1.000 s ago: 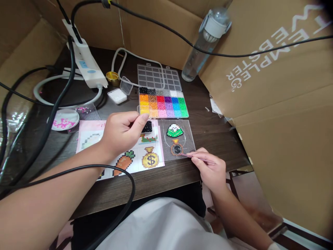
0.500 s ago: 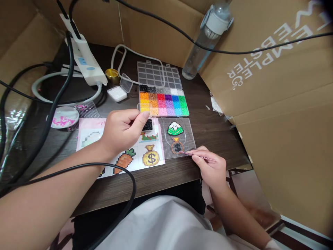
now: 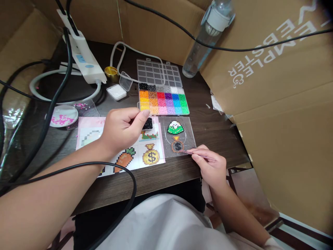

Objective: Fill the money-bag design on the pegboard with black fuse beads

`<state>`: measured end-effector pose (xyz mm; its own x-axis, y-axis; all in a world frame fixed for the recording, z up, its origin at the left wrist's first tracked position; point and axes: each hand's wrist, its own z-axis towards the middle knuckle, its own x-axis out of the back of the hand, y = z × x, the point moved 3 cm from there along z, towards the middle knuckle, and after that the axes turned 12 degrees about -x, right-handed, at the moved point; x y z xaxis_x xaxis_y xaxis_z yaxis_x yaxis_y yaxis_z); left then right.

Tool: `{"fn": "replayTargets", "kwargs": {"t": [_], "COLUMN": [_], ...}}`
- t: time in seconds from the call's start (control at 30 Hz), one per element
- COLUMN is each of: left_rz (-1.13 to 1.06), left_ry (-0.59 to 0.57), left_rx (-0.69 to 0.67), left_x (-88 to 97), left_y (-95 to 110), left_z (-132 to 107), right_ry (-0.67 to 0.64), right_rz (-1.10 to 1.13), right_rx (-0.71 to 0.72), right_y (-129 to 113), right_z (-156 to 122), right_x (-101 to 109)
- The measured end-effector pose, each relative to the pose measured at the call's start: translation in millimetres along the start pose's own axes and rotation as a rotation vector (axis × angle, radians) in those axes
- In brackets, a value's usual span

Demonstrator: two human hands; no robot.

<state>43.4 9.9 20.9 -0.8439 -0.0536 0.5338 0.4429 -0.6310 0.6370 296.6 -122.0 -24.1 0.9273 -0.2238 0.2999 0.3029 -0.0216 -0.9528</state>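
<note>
My right hand pinches pink tweezers, whose tips reach the lower edge of a round bead outline with a dark middle. That outline lies on a clear pegboard, below a finished-looking green and white rice-ball bead figure. Over the printed pattern sheet, my left hand is closed on a small clear box of black beads, its lid raised. The fingers under the box are hidden. On the sheet, a carrot and a money bag are printed.
Behind the pegboard stands an open bead organizer in many colours. A box of white beads, gold cup, dish of pink beads and power strip are at left. A water bottle leans right; black cables cross the view.
The camera view has shifted very slightly. Both hands stay almost still, with the tweezer tips still at the lower edge of the round bead outline.
</note>
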Motion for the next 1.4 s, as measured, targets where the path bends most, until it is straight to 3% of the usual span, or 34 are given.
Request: {"fn": "replayTargets", "kwargs": {"t": [0.2,0.4,0.6,0.73,0.87,1.1,1.4], "left_rz": [-0.016,-0.050,-0.031,0.014,0.027,0.023,0.031], "left_ry": [0.002,0.007,0.013,-0.008,-0.023,-0.050,-0.068], "left_rx": [-0.008,-0.011,-0.083,-0.052,-0.031,-0.038,-0.058], "left_x": [-0.3,1.3,4.1,6.7,8.9,11.1,10.4], "left_y": [1,-2,-8,-11,-11,-9,-9], "left_z": [0,0,-1,-1,-1,1,2], "right_ry": [0.025,0.059,0.122,0.110,0.108,0.110,0.160], "right_rz": [0.020,0.217,0.295,0.153,0.034,-0.071,-0.164], "right_rx": [-0.027,-0.057,0.008,0.016,0.062,0.174,0.236], "right_y": [3,1,-38,-55,-55,-42,-28], "right_z": [-1,15,100,166,202,211,213], "right_x": [0,9,9,-18,-52,-86,-90]}}
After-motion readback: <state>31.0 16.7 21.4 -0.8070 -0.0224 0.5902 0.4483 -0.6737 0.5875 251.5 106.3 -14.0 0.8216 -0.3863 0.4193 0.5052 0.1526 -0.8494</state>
